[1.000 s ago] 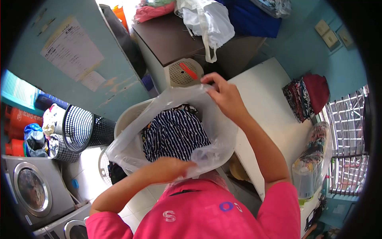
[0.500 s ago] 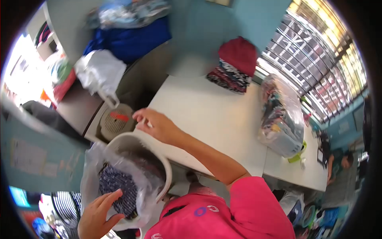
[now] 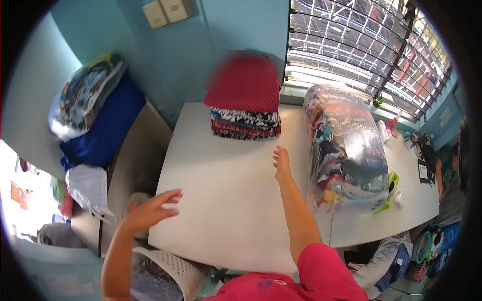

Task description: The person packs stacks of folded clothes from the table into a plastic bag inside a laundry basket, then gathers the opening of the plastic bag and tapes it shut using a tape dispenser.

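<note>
My left hand [image 3: 153,210] is raised over the left edge of the white table [image 3: 221,205], its fingers apart and holding nothing. Above the tabletop, my right hand [image 3: 282,163] reaches forward, also open and empty. Just beyond it, a stack of folded fabric stands against the wall, with red cloth [image 3: 246,85] on top and patterned cloth [image 3: 246,123] underneath. The red part's upper left is blurred. Below my left hand sits a white perforated basket [image 3: 175,271] with dark cloth [image 3: 150,281] inside, partly hidden by my forearm.
A large clear plastic bag [image 3: 346,150] full of colourful items lies on the table's right side. Behind it is a barred window [image 3: 346,45]. At left, a blue cloth bundle [image 3: 108,125] and a white bag [image 3: 88,188] rest on furniture. A person [image 3: 446,170] is at far right.
My view has swung toward the table and wall. My left hand has left the basket and moved up over the table's edge; my right hand has moved toward the fabric stack.
</note>
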The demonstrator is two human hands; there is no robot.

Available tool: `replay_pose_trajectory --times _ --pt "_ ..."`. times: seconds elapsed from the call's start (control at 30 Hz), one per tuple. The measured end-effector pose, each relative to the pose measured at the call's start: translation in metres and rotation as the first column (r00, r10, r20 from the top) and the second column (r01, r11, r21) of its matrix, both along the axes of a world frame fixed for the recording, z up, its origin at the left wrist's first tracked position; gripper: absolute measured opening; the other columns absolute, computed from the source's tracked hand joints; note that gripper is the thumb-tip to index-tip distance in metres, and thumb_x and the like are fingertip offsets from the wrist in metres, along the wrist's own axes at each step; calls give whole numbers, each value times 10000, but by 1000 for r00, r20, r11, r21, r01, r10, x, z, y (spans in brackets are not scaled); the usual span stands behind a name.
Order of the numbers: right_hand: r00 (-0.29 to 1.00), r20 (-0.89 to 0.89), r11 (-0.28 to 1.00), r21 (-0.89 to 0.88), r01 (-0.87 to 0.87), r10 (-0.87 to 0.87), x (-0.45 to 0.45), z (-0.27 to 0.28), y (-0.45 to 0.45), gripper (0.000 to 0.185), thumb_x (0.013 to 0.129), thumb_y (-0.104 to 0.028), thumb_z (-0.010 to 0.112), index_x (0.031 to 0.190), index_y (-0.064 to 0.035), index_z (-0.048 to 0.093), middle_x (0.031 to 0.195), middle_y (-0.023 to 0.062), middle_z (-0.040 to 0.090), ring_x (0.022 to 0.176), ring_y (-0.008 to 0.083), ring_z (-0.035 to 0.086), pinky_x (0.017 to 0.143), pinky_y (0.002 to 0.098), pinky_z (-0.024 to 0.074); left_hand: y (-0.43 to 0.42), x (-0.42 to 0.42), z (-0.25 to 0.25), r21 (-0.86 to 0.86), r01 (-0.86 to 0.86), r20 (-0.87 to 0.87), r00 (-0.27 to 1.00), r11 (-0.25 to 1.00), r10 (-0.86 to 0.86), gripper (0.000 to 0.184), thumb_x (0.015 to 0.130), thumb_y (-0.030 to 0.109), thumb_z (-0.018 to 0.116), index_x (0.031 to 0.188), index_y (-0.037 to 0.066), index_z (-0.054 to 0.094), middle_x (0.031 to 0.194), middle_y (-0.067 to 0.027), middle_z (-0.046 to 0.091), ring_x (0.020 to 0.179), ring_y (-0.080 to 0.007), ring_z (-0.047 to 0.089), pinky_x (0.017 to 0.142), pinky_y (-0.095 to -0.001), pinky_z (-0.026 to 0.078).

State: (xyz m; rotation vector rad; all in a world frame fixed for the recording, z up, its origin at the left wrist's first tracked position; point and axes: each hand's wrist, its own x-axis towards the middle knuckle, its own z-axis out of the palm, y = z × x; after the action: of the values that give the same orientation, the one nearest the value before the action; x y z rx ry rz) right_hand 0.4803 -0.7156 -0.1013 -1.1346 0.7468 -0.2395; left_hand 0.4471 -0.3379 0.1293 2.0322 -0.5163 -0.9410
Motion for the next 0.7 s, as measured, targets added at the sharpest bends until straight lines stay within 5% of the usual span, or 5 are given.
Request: replay_pose_trajectory --times 0.1,0.27,0.37,0.53,0.7 --pt "989 -75 989 68 129 -124 37 -29 -35 686 834 -615 338 1310 -121 346 1346 134 312 1255 274 253 1022 439 150 -52 70 -42 -39 -162 -190 970 986 152 643 880 399 475 1363 53 229 1392 -117 276 1249 -233 323 975 -375 322" --pt "969 55 965 125 231 -239 100 -33 -64 715 861 -589 331 1338 -58 293 1386 122 277 1284 231 236 1035 354 186 -111 185 -134 -422 -718 -607 677 554 415 864 814 665 315 1400 73 87 1459 -135 68 1345 -283 70 1049 -475 106" --pt "975 111 974 140 177 -193 130 -24 -77 730 855 -599 333 1349 -66 272 1380 129 285 1265 235 276 1023 354 221 -140 236 -165 -462 -739 -565 671 490 480 915 785 705 304 1403 78 58 1463 -134 32 1348 -289 33 1054 -475 52" --pt "941 295 908 329 -260 163 157 -23 -92 739 788 -662 398 1335 -169 330 1299 92 427 1172 286 423 961 461 343 -172 286 -203 -455 -775 -552 632 438 544 782 811 653 318 1379 128 205 1414 -105 229 1299 -293 211 1026 -500 174" --pt "965 209 904 363 -226 158 173 -55 -101 736 748 -607 504 1321 -164 373 1334 86 404 1207 275 393 986 473 303 -172 305 -240 -392 -703 -529 700 593 480 707 808 620 360 1320 133 337 1315 -82 401 1199 -302 386 959 -505 317"
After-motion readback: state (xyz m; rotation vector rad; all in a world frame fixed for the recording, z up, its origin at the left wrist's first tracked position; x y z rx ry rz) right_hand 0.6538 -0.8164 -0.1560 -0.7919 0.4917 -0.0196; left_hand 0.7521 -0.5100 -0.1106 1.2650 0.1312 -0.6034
